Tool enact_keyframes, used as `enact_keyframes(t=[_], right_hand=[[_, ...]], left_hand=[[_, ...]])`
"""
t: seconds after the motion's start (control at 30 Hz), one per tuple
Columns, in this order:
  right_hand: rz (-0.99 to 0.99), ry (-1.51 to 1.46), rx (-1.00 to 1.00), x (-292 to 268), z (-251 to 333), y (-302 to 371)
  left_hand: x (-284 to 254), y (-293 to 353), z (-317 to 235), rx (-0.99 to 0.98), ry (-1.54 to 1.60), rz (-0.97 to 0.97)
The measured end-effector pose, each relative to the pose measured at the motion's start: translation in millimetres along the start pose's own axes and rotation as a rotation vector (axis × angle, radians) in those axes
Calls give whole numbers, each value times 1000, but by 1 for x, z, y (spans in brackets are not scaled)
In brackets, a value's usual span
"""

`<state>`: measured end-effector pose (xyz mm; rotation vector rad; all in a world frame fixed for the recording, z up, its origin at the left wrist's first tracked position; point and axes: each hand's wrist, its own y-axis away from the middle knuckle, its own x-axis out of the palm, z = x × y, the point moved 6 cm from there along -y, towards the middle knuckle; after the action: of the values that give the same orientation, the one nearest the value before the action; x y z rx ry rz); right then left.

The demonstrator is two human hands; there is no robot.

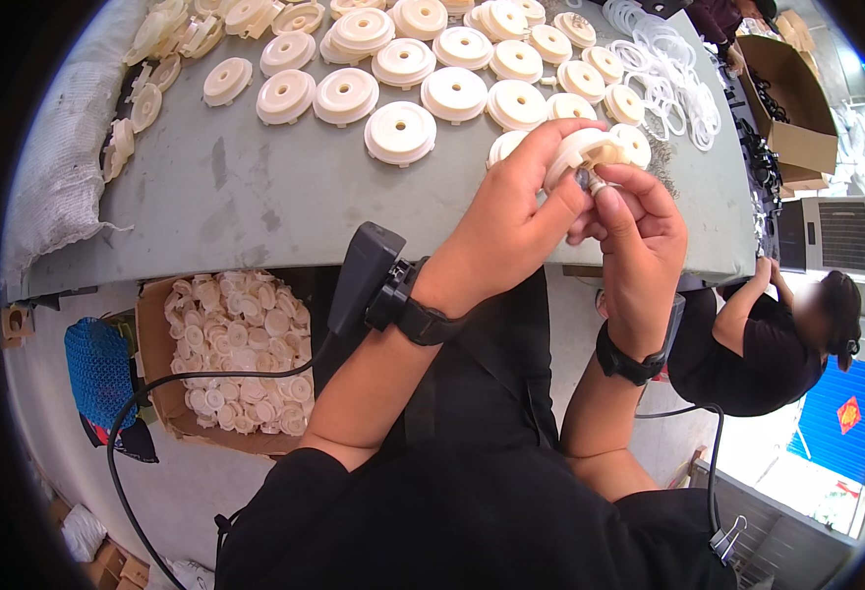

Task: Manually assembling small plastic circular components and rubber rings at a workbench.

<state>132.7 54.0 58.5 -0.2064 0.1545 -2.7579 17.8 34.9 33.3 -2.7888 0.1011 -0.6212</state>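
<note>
My left hand [531,202] is closed round a cream round plastic cap [578,147], held tilted above the near right part of the table. Thumb and fingers of my right hand [646,221] pinch a small pale piece with a greyish end [598,184] at the cap's underside. Whether that piece is seated in the cap or only touching it, I cannot tell. Just beyond my hands, several more cream caps with a centre hole [400,133] lie on the grey table [285,211].
White plastic rings [663,59] are heaped at the table's far right. A white woven sack [64,147] lies along the left edge. Below stands a cardboard box [162,393] full of cream parts. Another person [762,344] sits at right. Cables run from both my wrists.
</note>
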Motion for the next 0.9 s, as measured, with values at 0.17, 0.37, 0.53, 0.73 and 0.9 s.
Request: enact_keyframes(t=[0.17, 0.37, 0.53, 0.73, 0.9], right_hand=[[-118, 99, -96, -8, -4, -1], [-92, 98, -173, -6, -5, 0], [-130, 221, -128, -5, 0, -1], [-140, 189, -76, -2, 1, 0], [-96, 133, -46, 0, -1, 6]], left_hand=[[4, 0, -1, 197, 27, -89], [9, 1, 5, 56, 264, -128], [8, 5, 3, 61, 239, -168], [11, 11, 7, 72, 183, -184], [8, 18, 9, 90, 67, -221]])
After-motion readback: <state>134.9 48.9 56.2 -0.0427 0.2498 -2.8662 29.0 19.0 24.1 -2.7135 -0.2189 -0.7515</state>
